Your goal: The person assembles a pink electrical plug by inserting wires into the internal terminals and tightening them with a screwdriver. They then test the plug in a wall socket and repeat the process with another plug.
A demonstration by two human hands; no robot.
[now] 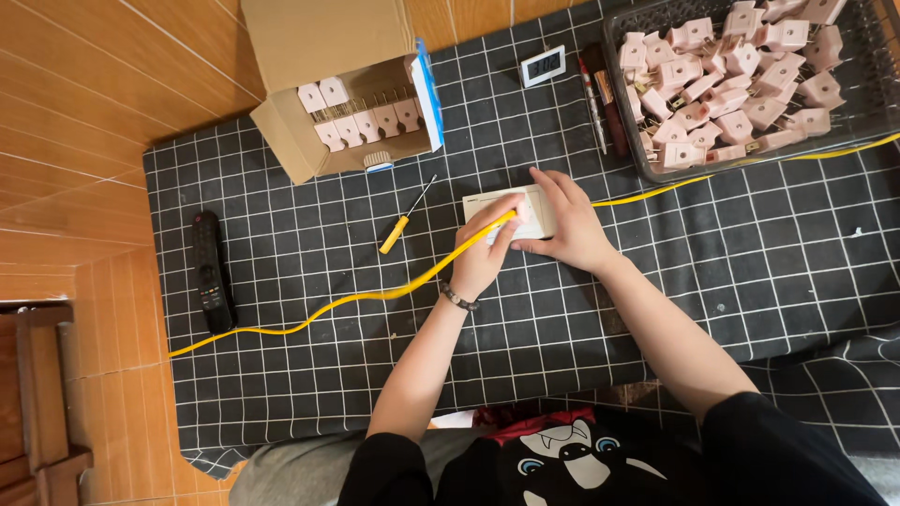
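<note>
Black checked cloth (750, 272) covers the floor, and near its middle your two hands meet over a pale flat block (536, 208). Your left hand (483, 253), a bracelet on its wrist, has its fingers curled together, pinching something small against the block's near edge, right where the yellow cable (375, 294) passes; what it pinches is too hidden to tell. Your right hand (567, 225) lies flat, fingers spread apart, pressing on the block's right side. The cable runs from the cloth's left edge, under your hands, off toward the right edge. A yellow-handled screwdriver (403, 220) lies just left of the block. A carton (342, 94) of pink plugs sits at the far left corner, a black basket (872, 84) of loose pink plugs at the far right, a black remote (211, 272) by the left edge.
</note>
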